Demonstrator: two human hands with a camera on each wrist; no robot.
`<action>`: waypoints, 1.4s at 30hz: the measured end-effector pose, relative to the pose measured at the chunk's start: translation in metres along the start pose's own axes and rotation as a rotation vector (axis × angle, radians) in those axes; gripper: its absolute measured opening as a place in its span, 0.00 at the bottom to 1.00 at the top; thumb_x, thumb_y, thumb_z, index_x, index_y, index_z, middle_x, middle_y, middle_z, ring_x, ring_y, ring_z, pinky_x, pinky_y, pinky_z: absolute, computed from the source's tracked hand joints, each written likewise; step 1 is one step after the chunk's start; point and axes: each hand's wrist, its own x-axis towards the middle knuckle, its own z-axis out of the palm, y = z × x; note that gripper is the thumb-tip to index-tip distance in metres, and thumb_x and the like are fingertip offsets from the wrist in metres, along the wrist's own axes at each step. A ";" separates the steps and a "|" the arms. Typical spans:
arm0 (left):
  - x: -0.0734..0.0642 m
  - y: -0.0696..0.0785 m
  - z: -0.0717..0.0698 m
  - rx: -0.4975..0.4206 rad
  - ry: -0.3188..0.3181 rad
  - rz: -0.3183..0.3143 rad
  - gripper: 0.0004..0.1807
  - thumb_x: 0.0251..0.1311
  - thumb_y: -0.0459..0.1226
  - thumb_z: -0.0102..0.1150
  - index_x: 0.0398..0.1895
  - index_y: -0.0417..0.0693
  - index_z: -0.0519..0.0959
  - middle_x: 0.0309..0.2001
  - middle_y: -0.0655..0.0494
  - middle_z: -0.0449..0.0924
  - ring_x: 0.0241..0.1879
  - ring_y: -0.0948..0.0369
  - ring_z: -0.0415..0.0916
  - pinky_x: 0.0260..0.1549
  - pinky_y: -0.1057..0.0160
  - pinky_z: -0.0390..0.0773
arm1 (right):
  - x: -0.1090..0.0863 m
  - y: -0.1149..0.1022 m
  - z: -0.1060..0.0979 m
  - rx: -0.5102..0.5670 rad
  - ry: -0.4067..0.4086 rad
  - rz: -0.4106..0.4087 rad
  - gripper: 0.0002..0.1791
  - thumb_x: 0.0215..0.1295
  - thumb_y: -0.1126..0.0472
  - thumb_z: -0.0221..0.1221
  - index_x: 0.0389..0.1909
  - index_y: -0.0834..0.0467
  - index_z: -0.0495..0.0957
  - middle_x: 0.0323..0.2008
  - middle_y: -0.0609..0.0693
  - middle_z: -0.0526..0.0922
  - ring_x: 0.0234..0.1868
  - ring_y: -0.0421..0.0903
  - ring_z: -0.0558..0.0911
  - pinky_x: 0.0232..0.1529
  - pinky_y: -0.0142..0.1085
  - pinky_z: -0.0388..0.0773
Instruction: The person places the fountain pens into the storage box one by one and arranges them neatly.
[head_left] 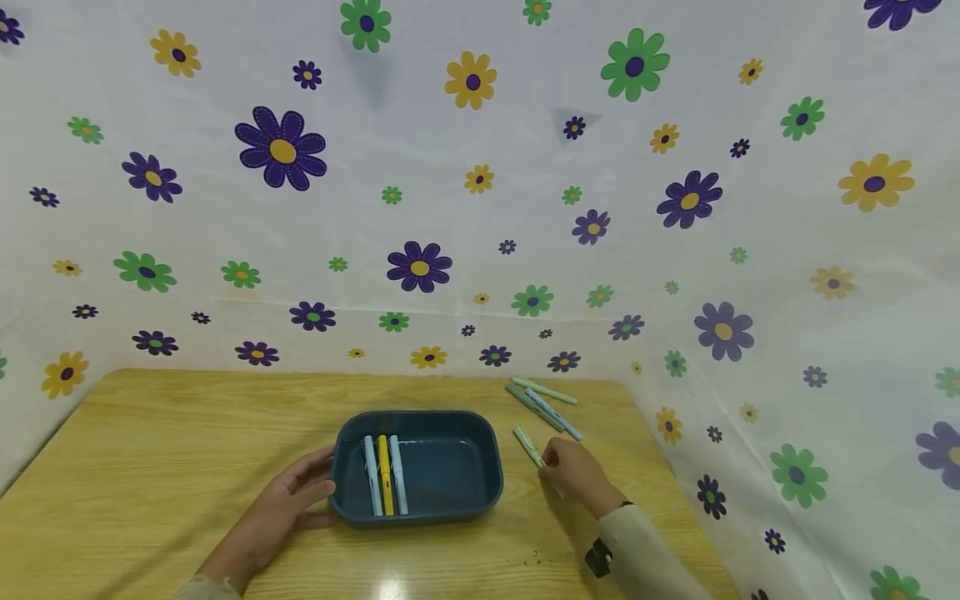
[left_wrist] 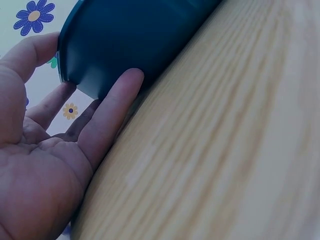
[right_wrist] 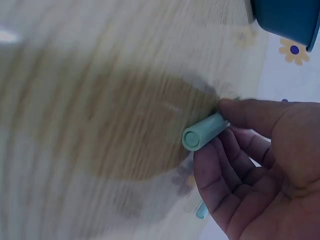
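My left hand [head_left: 279, 510] rests against the left end of a dark blue tray [head_left: 491, 492], its fingers extended along the outer wall. Up close, the left wrist view has those fingers [left_wrist: 117, 107] touching the tray's side [left_wrist: 125, 40]. Inside the tray, towards its left, two light blue pens [head_left: 373, 479] flank a yellow pen [head_left: 386, 475]. To the right of the tray, my right hand [head_left: 577, 475] pinches a pale green pen [head_left: 527, 443] near one end. In the right wrist view, the pen's round end [right_wrist: 192, 139] pokes out between thumb and fingers.
Several more pens lie beyond my right hand: a pale green pen [head_left: 546, 391], a grey-green pen [head_left: 532, 406] and a light blue pen [head_left: 555, 414]. A flower-printed white sheet [head_left: 480, 217] rises behind and beside the wooden table [head_left: 187, 433].
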 end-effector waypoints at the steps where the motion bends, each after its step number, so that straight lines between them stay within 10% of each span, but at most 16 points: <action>1: 0.000 0.000 0.000 -0.002 0.001 -0.002 0.40 0.75 0.40 0.59 0.83 0.45 0.52 0.77 0.33 0.54 0.68 0.46 0.69 0.54 0.44 0.84 | -0.001 0.002 0.001 0.004 0.001 -0.004 0.09 0.65 0.63 0.70 0.34 0.57 0.76 0.32 0.47 0.79 0.33 0.43 0.78 0.37 0.44 0.80; 21: 0.000 -0.002 -0.001 -0.003 -0.015 0.008 0.39 0.76 0.39 0.57 0.83 0.43 0.51 0.77 0.33 0.54 0.67 0.48 0.70 0.54 0.43 0.83 | 0.023 -0.012 -0.001 0.140 -0.063 -0.068 0.06 0.72 0.61 0.64 0.44 0.59 0.82 0.39 0.51 0.84 0.36 0.46 0.81 0.37 0.44 0.82; 42: 0.000 0.000 -0.001 0.007 -0.008 0.004 0.40 0.75 0.40 0.58 0.83 0.43 0.51 0.77 0.33 0.54 0.68 0.46 0.69 0.54 0.43 0.84 | 0.000 -0.018 0.001 0.289 -0.131 0.141 0.09 0.69 0.63 0.66 0.40 0.59 0.74 0.32 0.51 0.79 0.25 0.44 0.76 0.22 0.34 0.73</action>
